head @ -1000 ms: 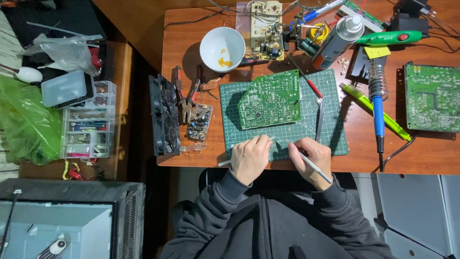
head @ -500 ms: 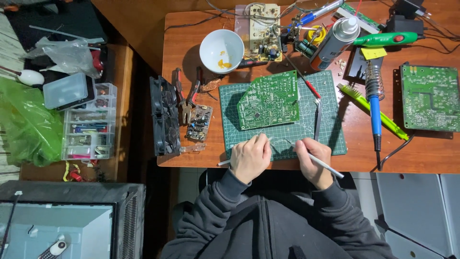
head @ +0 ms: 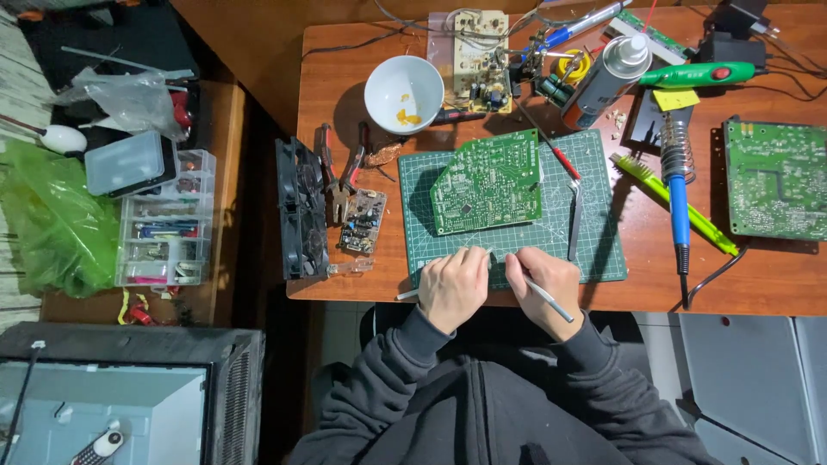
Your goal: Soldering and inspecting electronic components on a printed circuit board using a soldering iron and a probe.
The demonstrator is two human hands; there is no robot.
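Our right hand (head: 544,288) has slid left to meet the left hand (head: 454,288); grip clamped on the tweezers (head: 548,301), left curled at mat (head: 594,250) edge.

Both hands close together, fingers curled: L hand (head: 452,287) fisted, R hand (head: 543,284) in pinch grip.

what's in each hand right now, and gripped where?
Right hand: thin metal tool, gripped near its working end, handle sticking out behind. Left hand: fingers curled on the cutting mat; whether it pinches anything cannot be told.
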